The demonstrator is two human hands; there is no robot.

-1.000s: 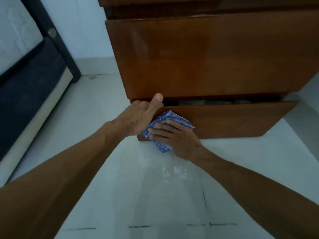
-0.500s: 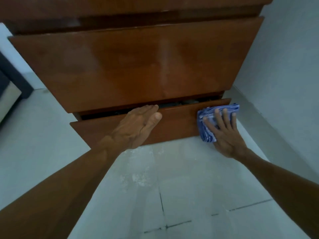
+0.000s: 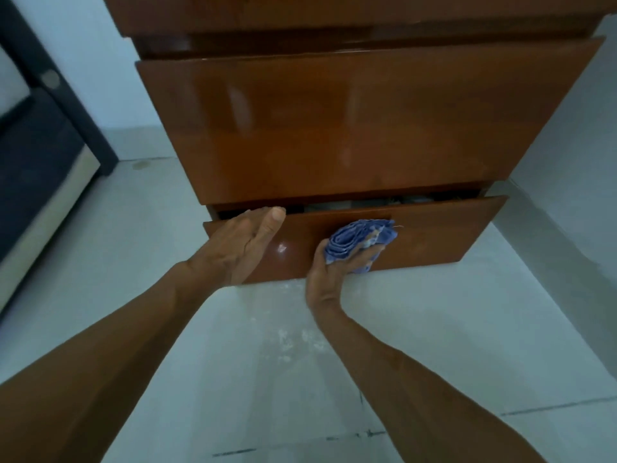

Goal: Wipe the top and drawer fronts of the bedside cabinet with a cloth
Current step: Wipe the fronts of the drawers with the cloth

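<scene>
The glossy brown bedside cabinet (image 3: 350,128) fills the upper view. Its bottom drawer (image 3: 440,232) stands slightly pulled out, with dark contents showing in the gap above its front. My left hand (image 3: 245,247) lies flat with straight fingers against the left part of that drawer front. My right hand (image 3: 337,265) grips a bunched blue cloth (image 3: 360,240), palm turned towards me, in front of the middle of the same drawer front. Whether the cloth touches the wood is unclear.
A pale tiled floor (image 3: 300,362) spreads below the cabinet. A dark bed frame with a light base (image 3: 43,182) runs along the left. A pale wall (image 3: 567,145) stands close on the right of the cabinet.
My right hand has brought the cloth back from the drawer front's right end to its middle and bunched it in the fingers. The left hand stayed on the drawer front.
</scene>
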